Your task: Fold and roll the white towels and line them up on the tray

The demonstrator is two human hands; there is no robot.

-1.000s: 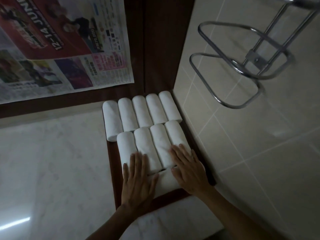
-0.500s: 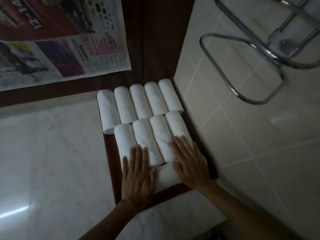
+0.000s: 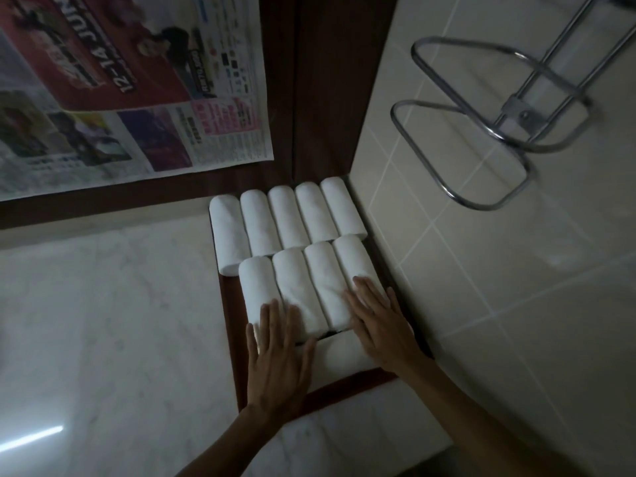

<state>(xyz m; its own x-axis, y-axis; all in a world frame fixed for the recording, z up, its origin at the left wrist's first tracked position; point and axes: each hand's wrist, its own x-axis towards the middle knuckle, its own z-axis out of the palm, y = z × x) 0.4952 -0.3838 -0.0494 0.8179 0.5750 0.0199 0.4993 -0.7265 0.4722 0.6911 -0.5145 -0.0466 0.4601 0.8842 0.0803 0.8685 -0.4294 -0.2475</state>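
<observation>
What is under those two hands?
The left hand and right hand lie flat on rolled white towels and a sideways roll on the dark tray. The covered roll ends are hidden.

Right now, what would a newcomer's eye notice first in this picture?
The rolled white towels, in two neat rows on the dark tray in the corner. Both hands lie flat on them, the left hand and the right hand. A newspaper lies behind.
</observation>
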